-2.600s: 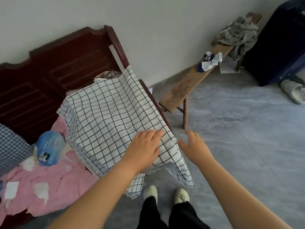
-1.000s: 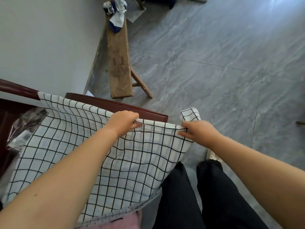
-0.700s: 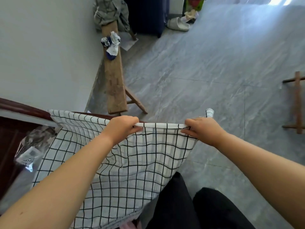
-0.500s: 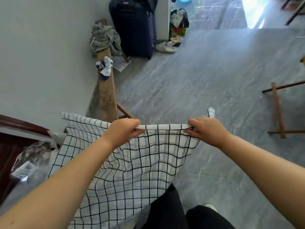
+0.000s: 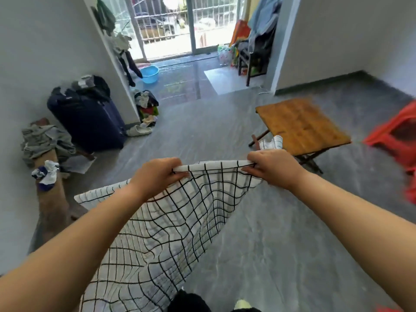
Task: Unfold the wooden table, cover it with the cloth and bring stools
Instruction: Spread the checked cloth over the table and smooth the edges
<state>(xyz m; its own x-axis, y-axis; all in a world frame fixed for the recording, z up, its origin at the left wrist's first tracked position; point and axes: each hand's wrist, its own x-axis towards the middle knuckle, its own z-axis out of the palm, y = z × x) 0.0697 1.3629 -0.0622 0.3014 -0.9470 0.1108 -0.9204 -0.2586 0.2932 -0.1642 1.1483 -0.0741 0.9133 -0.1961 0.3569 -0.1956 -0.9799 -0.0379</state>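
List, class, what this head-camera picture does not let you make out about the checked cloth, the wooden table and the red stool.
- Checked cloth: its lower end is cut off by the bottom edge, so its full size is unknown; the left hand and right hand cover the gripped hem.
- Wooden table: its legs are mostly hidden under its top.
- Red stool: blurred and cut off by the right edge.

The grey tiled floor [image 5: 281, 233] carries a bare wooden desk [image 5: 301, 122] ahead of the right grip, red stools [image 5: 398, 140] further right, and a dark suitcase [image 5: 87, 115] and a blue basin [image 5: 149, 74] beyond the left grip.
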